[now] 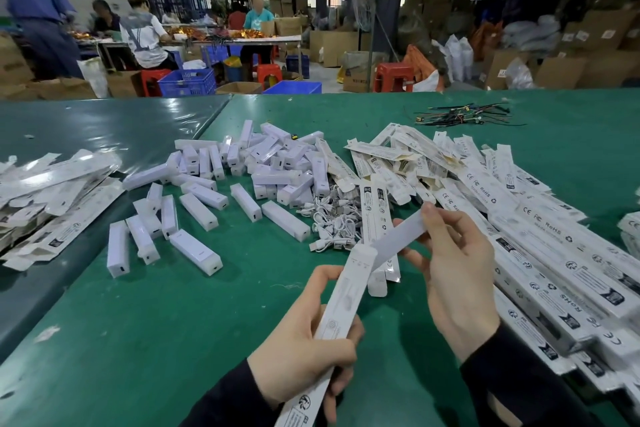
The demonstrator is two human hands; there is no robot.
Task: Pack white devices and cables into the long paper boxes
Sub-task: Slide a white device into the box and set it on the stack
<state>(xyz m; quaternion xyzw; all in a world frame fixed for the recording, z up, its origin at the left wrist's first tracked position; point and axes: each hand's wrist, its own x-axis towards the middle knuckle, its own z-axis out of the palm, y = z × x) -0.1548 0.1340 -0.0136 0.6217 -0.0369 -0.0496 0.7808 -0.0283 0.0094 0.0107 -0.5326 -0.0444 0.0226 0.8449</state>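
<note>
My left hand (304, 354) grips a long white paper box (346, 302), held slanted with its open end up. My right hand (453, 274) pinches a white device (398, 239) whose lower end sits at the box's open mouth. A heap of white devices (263, 166) lies on the green table (173, 340) ahead, with more scattered to its left. A tangle of white cables (332, 222) lies just beyond my hands. Flat paper boxes (408, 156) are piled behind the cables.
Filled or closed long boxes (561, 263) are stacked along the right side. More flat boxes (45, 191) lie at the left edge. A bundle of dark wires (464, 116) sits at the far right. People work at tables in the background.
</note>
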